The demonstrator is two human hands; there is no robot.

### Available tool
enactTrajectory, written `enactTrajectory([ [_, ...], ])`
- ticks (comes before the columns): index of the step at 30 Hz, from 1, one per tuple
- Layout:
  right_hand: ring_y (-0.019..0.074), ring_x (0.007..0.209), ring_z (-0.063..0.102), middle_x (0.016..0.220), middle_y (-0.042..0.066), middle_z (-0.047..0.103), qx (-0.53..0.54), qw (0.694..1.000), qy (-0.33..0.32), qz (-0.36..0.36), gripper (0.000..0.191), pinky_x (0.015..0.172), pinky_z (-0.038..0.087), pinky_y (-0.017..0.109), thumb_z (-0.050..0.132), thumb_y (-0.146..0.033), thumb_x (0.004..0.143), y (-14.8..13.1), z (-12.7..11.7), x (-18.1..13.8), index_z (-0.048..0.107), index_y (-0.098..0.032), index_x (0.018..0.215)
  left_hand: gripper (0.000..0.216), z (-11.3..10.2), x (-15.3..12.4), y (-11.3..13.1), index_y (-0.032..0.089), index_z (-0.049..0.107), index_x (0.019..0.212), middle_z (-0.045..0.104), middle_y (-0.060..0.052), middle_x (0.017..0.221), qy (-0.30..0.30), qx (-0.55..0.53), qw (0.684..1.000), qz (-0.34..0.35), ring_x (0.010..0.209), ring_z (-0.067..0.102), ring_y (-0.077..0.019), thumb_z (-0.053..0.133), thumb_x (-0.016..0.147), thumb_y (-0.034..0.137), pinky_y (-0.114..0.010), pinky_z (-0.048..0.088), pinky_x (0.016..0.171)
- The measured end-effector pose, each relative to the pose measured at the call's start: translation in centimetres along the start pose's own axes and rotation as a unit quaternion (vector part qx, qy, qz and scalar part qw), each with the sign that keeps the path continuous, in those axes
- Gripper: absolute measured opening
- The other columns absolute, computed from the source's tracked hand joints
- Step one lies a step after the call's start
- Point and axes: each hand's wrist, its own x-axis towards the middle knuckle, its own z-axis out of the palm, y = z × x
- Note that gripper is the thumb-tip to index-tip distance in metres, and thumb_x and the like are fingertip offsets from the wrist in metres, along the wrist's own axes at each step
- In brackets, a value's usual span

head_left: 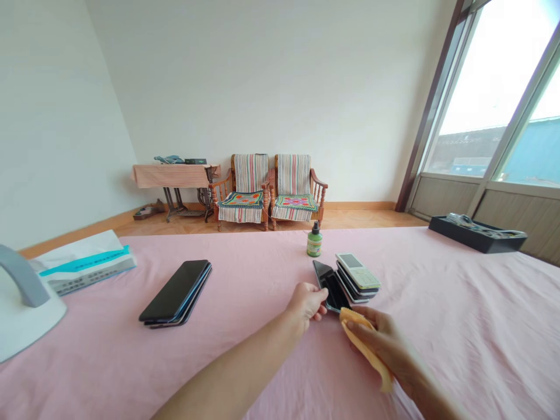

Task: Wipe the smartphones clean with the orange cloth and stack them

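Observation:
My left hand [308, 304] is closed in a pinch on the near edge of a black phone [329, 284], the front one of a fanned stack of phones [356, 275] topped by a pale green keypad phone. Just to the right, my right hand [380, 340] is closed on a folded yellow cloth [366, 344] close to that phone's near end. A small green bottle [314, 240] stands upright behind the stack. Two dark phones [177, 291] lie stacked to the left on the pink cloth.
The pink-covered table [459, 326] spans the view. A white and teal packet [83, 262] lies at far left beside a white object with a grey handle [24, 297]. A black tray [476, 233] sits at far right. Two wooden chairs [269, 192] stand by the wall.

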Motion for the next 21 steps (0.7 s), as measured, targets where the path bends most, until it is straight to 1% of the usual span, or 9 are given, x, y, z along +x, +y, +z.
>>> enactTrajectory([
  [5, 0.0206, 0.062, 0.065, 0.073, 0.005, 0.071, -0.017, 0.999, 0.038, -0.004, 0.059, 0.051, 0.048, 0.025, 0.075, -0.043, 0.061, 0.9, 0.0, -0.1, 0.063, -0.010, 0.107, 0.030, 0.7, -0.7, 0.0, 0.016, 0.055, 0.118, 0.058, -0.009, 0.118, 0.032, 0.057, 0.998, 0.007, 0.098, 0.061, -0.0221, 0.057, 0.092, 0.030, -0.042, 0.053, 0.082],
  [7, 0.0230, 0.066, 0.067, 0.076, 0.006, 0.072, -0.020, 0.997, 0.072, -0.007, 0.063, 0.054, 0.051, 0.027, 0.075, -0.047, 0.059, 1.1, 0.1, -0.3, 0.062, -0.010, 0.108, 0.029, -0.2, -1.6, 0.2, 0.015, 0.055, 0.118, 0.058, -0.009, 0.117, 0.043, 0.068, 0.997, 0.017, 0.097, 0.061, -0.0220, 0.056, 0.092, 0.030, -0.042, 0.053, 0.082],
  [9, 0.0252, 0.072, 0.069, 0.080, 0.008, 0.074, -0.019, 0.995, 0.101, -0.005, 0.064, 0.058, 0.054, 0.028, 0.073, -0.050, 0.059, 1.1, 0.2, -0.5, 0.062, -0.011, 0.107, 0.029, -2.0, -2.9, 0.4, 0.015, 0.055, 0.117, 0.059, -0.009, 0.116, 0.052, 0.077, 0.995, 0.031, 0.096, 0.062, -0.0216, 0.056, 0.092, 0.030, -0.041, 0.053, 0.081],
  [11, 0.0269, 0.078, 0.070, 0.084, 0.009, 0.074, -0.019, 0.994, 0.104, 0.004, 0.064, 0.063, 0.056, 0.029, 0.072, -0.052, 0.059, 0.9, 0.2, -0.7, 0.062, -0.012, 0.108, 0.028, -4.8, -4.7, 0.7, 0.015, 0.056, 0.116, 0.060, -0.008, 0.113, 0.066, 0.086, 0.993, 0.050, 0.094, 0.062, -0.0208, 0.056, 0.092, 0.030, -0.040, 0.054, 0.079],
  [13, 0.0286, 0.085, 0.070, 0.089, 0.010, 0.075, -0.029, 0.996, 0.083, 0.017, 0.064, 0.067, 0.057, 0.030, 0.073, -0.053, 0.058, 0.6, 0.0, -0.8, 0.062, -0.013, 0.107, 0.026, -8.3, -6.7, 1.0, 0.014, 0.057, 0.113, 0.061, -0.007, 0.108, 0.086, 0.091, 0.989, 0.073, 0.088, 0.063, -0.0188, 0.056, 0.093, 0.030, -0.037, 0.055, 0.074],
  [15, 0.0303, 0.091, 0.069, 0.094, 0.011, 0.075, -0.043, 0.997, 0.060, 0.028, 0.065, 0.071, 0.057, 0.030, 0.075, -0.053, 0.056, 0.5, -0.4, -0.6, 0.064, -0.013, 0.106, 0.021, -12.4, -8.7, 1.3, 0.013, 0.059, 0.105, 0.063, -0.004, 0.095, 0.112, 0.097, 0.984, 0.097, 0.074, 0.063, -0.0143, 0.055, 0.093, 0.030, -0.030, 0.054, 0.064],
  [18, 0.0324, 0.097, 0.067, 0.099, 0.011, 0.074, -0.055, 0.997, 0.043, 0.035, 0.065, 0.073, 0.058, 0.030, 0.076, -0.051, 0.054, 0.8, -1.1, -0.2, 0.065, -0.013, 0.106, 0.017, -18.7, -11.4, 1.8, 0.012, 0.059, 0.095, 0.060, 0.001, 0.077, 0.159, 0.099, 0.975, 0.123, 0.055, 0.055, -0.0079, 0.054, 0.094, 0.028, -0.021, 0.048, 0.049],
  [20, 0.0331, 0.098, 0.067, 0.100, 0.011, 0.074, -0.062, 0.997, 0.042, 0.036, 0.065, 0.073, 0.058, 0.030, 0.076, -0.051, 0.054, 1.1, -1.2, 0.1, 0.066, -0.013, 0.107, 0.017, -22.5, -12.9, 2.0, 0.012, 0.059, 0.096, 0.060, 0.001, 0.077, 0.182, 0.099, 0.971, 0.122, 0.054, 0.055, -0.0079, 0.054, 0.094, 0.029, -0.021, 0.048, 0.049],
  [21, 0.0333, 0.098, 0.067, 0.100, 0.011, 0.074, -0.067, 0.996, 0.041, 0.038, 0.065, 0.073, 0.058, 0.030, 0.076, -0.051, 0.054, 1.3, -1.2, 0.2, 0.066, -0.013, 0.107, 0.018, -24.3, -13.5, 2.1, 0.012, 0.059, 0.098, 0.061, 0.000, 0.081, 0.191, 0.099, 0.969, 0.119, 0.059, 0.058, -0.0092, 0.054, 0.094, 0.029, -0.022, 0.050, 0.052],
])
